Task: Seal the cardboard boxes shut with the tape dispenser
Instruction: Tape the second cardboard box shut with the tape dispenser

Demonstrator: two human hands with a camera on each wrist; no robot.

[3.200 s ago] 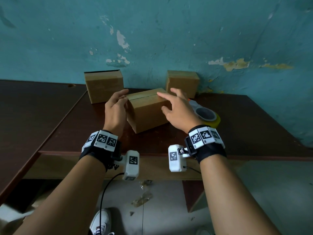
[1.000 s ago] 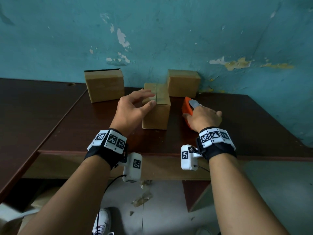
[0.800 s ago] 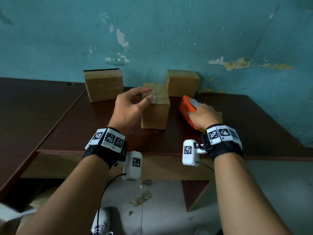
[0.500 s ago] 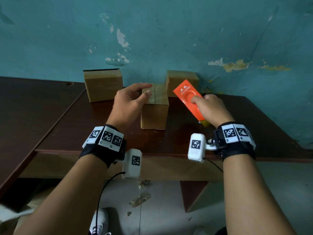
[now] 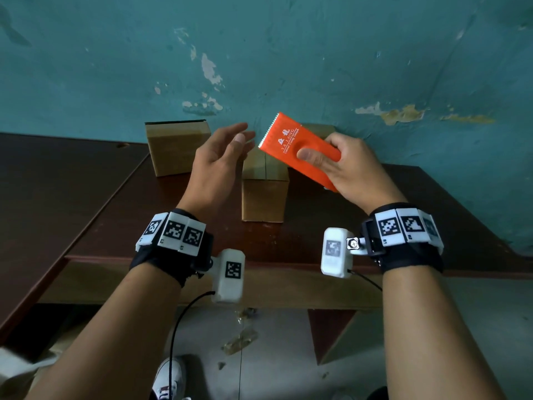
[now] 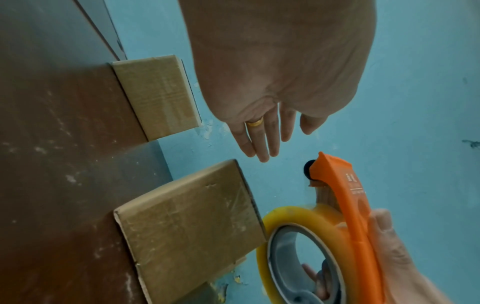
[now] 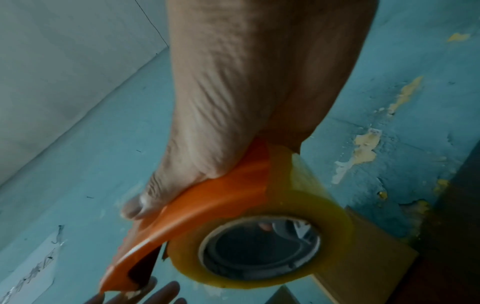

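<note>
Teal wall (image 6: 415,82); wrist-only yellow tape roll (image 6: 293,218)

We read "YA LONG" in white on the orange tape dispenser (image 5: 300,148); the smaller line beneath stays unclear.

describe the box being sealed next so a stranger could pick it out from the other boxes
On the dark wooden table against the teal wall, three cardboard boxes stand. The middle box is nearest the table's front edge, between the two hands, end-on to the viewer. Unlike the two at the wall, it stands forward, its top seam visible.
</note>
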